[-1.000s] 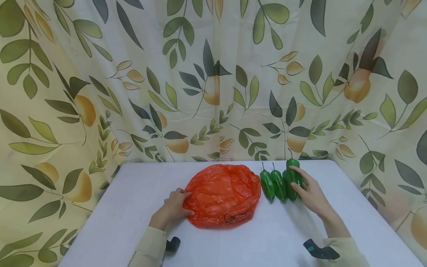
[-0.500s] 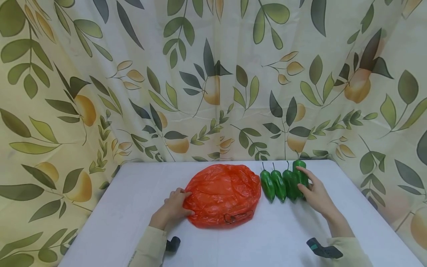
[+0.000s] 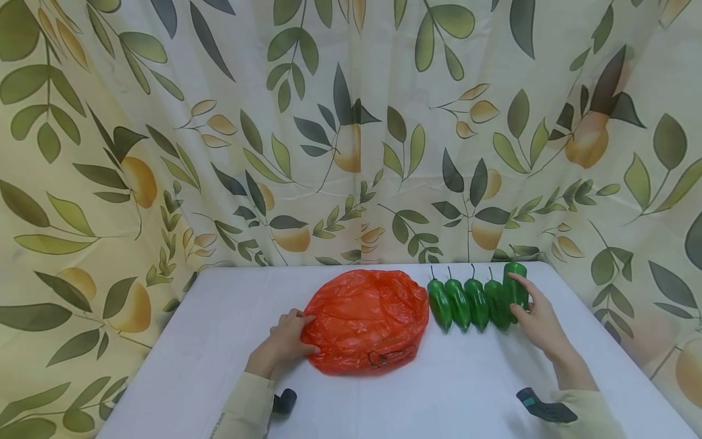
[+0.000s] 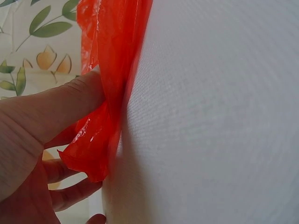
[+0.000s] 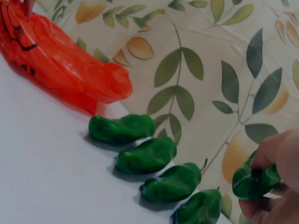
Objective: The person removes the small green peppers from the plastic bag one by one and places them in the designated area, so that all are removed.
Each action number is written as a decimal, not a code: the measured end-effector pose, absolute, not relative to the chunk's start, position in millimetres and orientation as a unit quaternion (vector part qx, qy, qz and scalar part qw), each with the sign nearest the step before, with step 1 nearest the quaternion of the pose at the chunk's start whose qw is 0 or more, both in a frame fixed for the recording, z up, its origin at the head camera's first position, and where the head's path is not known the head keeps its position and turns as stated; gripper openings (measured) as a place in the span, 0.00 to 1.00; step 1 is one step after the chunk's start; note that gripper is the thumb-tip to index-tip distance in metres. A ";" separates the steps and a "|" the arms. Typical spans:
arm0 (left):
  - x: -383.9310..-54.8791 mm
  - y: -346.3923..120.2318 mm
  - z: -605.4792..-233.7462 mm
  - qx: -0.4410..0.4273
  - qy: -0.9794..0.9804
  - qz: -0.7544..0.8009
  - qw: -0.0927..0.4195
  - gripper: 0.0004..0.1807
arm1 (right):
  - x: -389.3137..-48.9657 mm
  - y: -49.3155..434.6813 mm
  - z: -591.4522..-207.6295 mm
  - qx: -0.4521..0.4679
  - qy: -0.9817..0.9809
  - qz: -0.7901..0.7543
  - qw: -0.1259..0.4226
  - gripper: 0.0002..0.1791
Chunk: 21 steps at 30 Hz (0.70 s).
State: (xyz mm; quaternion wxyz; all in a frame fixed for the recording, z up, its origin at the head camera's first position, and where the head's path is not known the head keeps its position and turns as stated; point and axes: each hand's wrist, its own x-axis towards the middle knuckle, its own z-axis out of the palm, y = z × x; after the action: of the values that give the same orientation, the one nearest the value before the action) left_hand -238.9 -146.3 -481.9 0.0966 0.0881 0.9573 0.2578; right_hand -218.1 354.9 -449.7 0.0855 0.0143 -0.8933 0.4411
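A red plastic bag (image 3: pixel 364 317) lies crumpled on the white table, with dark print near its front edge. At its left end my left hand (image 3: pixel 284 342) pinches the bag; in the left wrist view the thumb (image 4: pixel 77 95) presses the red film (image 4: pixel 114 56), with fingers behind it. My right hand (image 3: pixel 543 320) grips a green chili pepper (image 3: pixel 514 277) by its sides, thumb and fingers opposed, at the right end of a row of several green peppers (image 3: pixel 459 305). In the right wrist view the held pepper (image 5: pixel 252 179) is raised above the row.
The peppers stand side by side, stems toward the back, just right of the bag. Behind the white table (image 3: pixel 406 402) hangs a curtain (image 3: pixel 351 122) with leaves and fruit. Dark wrist devices sit on both cuffs, the right one (image 3: pixel 545 407) near the table's front.
My right hand has moved to the right with the pepper, passing along the row and uncovering the peppers at its right end. The left hand and the bag have stayed in place.
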 end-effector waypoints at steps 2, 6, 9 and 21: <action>-238.6 -146.0 -481.2 0.088 0.957 0.258 0.097 0.42 | -217.7 359.9 -451.1 0.006 -0.895 0.438 0.084 0.38; -238.7 -145.7 -481.0 0.090 0.957 0.258 0.099 0.42 | -217.4 368.5 -454.3 -0.016 -0.902 0.424 0.083 0.36; -239.6 -146.0 -481.6 0.093 0.957 0.257 0.101 0.41 | -217.9 373.3 -456.8 -0.030 -0.901 0.425 0.080 0.36; -240.0 -146.3 -481.1 0.094 0.955 0.262 0.102 0.41 | -223.6 391.5 -477.5 -0.030 -0.930 0.366 0.018 0.37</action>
State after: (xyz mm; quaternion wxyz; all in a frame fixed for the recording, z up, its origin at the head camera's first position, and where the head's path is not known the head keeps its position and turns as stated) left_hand -240.0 -146.3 -481.1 0.1015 0.0940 0.9550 0.2622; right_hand -223.6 391.5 -477.5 0.0184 -0.0300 -0.9301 0.3655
